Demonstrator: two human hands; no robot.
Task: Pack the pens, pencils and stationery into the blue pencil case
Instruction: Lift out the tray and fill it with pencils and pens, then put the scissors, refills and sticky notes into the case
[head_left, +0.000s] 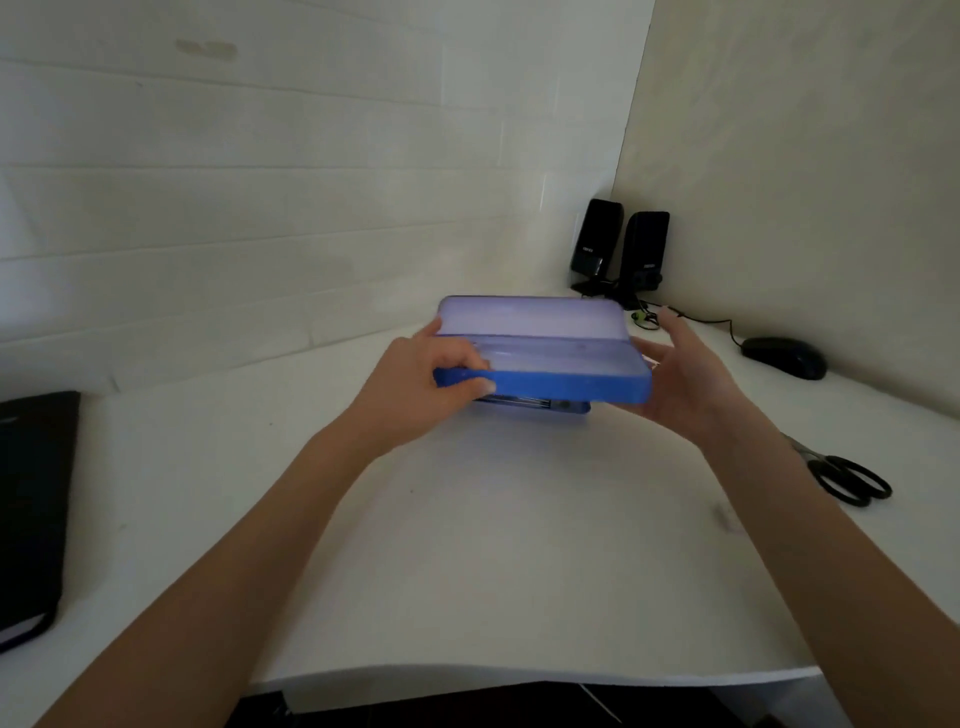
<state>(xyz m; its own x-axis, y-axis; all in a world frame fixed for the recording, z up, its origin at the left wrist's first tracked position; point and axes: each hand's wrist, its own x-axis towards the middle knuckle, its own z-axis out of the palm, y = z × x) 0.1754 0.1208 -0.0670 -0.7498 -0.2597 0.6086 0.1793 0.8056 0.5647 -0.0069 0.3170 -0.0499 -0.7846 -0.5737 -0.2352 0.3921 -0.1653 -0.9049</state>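
Left hand (415, 384) has its grip on the blue pencil case (545, 384), thumb curled over the near left edge, lid up and the case lifted just above the white bench (467, 545). Right hand (691, 374) is released, fingers spread at the case's right end. Scissors (852, 480), mouse (784, 357) and speakers (618, 249) sit off to the right.

The blue pencil case (540, 364) hides most of the things lying under it, too dark and blurred to tell. The right hand (685, 374) covers the blades of the scissors (847, 475). The black folder (31, 509) is cut by the left edge. Small green object (643, 318) near the speakers (621, 249) is unclear.
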